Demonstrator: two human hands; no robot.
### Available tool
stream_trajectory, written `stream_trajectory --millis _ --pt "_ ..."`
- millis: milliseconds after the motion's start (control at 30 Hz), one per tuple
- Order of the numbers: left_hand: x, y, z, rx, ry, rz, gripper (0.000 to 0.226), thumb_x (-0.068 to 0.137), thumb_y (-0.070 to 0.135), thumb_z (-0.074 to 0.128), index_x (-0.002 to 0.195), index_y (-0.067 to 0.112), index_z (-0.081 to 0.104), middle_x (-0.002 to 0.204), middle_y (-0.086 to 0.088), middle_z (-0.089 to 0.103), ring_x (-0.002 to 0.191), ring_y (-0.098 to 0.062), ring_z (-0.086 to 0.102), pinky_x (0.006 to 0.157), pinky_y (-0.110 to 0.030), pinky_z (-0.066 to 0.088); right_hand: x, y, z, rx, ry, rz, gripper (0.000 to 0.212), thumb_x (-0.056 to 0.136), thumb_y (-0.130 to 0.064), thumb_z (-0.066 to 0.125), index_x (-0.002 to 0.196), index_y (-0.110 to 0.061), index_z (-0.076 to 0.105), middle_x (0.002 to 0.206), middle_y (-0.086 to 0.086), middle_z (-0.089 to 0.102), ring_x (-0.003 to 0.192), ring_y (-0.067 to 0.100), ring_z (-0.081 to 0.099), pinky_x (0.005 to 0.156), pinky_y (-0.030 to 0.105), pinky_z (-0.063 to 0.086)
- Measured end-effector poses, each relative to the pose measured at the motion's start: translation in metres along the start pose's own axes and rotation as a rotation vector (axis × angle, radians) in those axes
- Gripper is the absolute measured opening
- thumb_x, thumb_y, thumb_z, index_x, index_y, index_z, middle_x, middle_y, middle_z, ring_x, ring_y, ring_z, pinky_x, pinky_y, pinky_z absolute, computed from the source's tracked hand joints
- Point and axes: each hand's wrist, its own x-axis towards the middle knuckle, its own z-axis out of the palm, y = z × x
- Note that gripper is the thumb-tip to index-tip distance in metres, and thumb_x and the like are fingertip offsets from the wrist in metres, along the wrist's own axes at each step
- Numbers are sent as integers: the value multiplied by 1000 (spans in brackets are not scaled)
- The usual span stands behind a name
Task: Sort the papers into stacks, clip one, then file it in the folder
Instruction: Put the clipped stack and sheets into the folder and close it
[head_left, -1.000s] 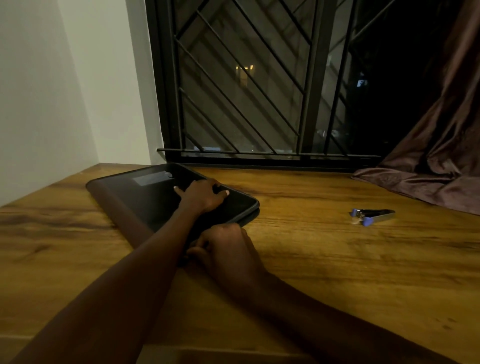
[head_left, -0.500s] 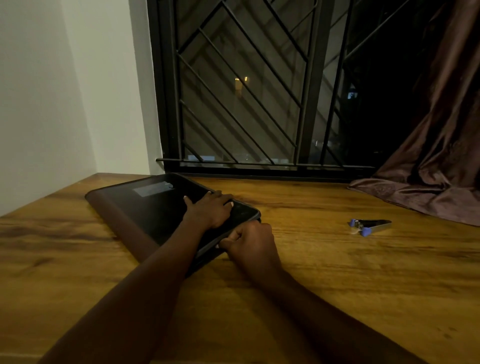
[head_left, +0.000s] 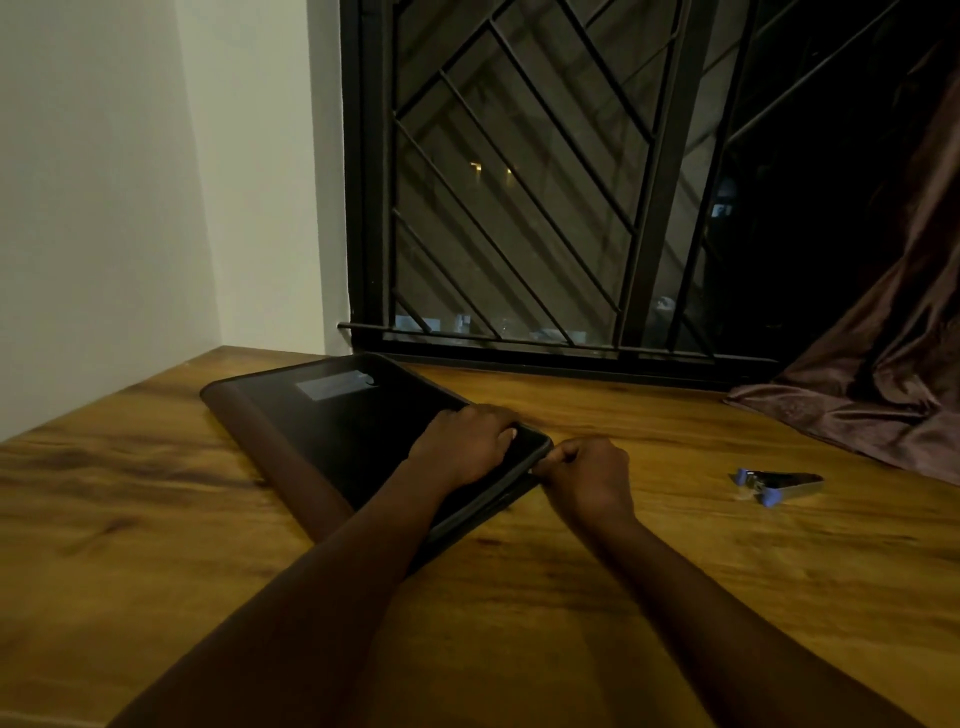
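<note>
Folder (head_left: 353, 426), dark, flat near tabletop's (head_left: 675, 571) far-left corner: left hand (head_left: 465, 444) grips its right corner, right hand (head_left: 587, 475) pinches the adjoining edge; advise firm hold-down, steady pull along that edge.

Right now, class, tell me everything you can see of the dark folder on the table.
The folder is black, flat and closed, with rounded corners, a brown band along its left side and a pale label on the cover. It lies askew on the wooden table. The left hand rests on its cover, curled over the far edge; the right hand pinches its right corner.
</note>
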Motion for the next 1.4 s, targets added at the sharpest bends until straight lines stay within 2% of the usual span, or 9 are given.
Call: stream_trajectory --millis 167,367,567,733,867,1000,1200,1300,1400 --pt "-6 9 2 -15 -57 91 44 105 35 31 148 26 39 155 -1 39 141 -22 35 114 -45 32 20 10 6 -49 67 -26 26 82 -4 63 56 -9 69 59 5 66 53 15 60 50 26 47" --pt "-2 13 1 106 -315 -218 63 100 58 12 157 30 5 165 -10 -5 151 -35 -11 106 -77 -12 47 12 12 13 -44 20 24 82 -4 63 62 -12 72 63 2 67 54 12 58 46 18 42" --pt "-4 15 -3 112 -358 -170 61 101 56 11 156 30 3 165 -13 -6 151 -35 -8 106 -77 -10 90 16 2 50 -447 43 16 82 -1 64 75 -10 76 80 4 74 73 16 65 69 29 52" --pt "-16 17 -9 -4 -364 -94 62 102 54 17 155 33 -8 165 -11 0 152 -27 -4 109 -73 -13 100 10 -5 95 -632 37 13 82 6 63 78 -2 73 78 7 71 70 18 62 64 22 49" --pt "-20 12 -15 -179 -359 -59 65 100 58 29 153 43 -7 164 -8 13 151 -29 12 113 -69 -7 95 4 6 83 -597 5 24 85 9 56 73 -6 70 75 6 69 61 12 62 56 20 50" --pt "1 -28 -29 -363 -95 -275 67 93 62 43 149 29 26 151 -9 42 139 -32 39 114 -60 26 91 8 15 85 -529 -30 26 81 3 62 67 -15 75 77 6 72 71 18 66 70 34 54" --pt "2 -69 -22 73 -296 -574 76 96 68 14 157 25 4 164 -17 -4 150 -37 -9 110 -70 -9 89 4 8 22 -629 -51 14 83 -4 65 78 -14 74 81 1 72 72 8 65 66 24 52" --pt "2 -62 -15 119 -335 -521 75 96 68 9 157 25 -1 164 -15 -8 151 -34 -11 112 -68 -7 95 5 7 -5 -645 -48 15 82 -1 64 79 -13 73 58 -13 64 45 -7 53 45 10 40" --pt "5 -64 -22 162 -328 -496 77 95 69 14 157 25 8 164 -14 4 152 -32 0 115 -64 2 110 -1 26 -10 -619 -50 19 79 -1 64 75 -16 75 71 -6 71 62 2 61 56 17 47"
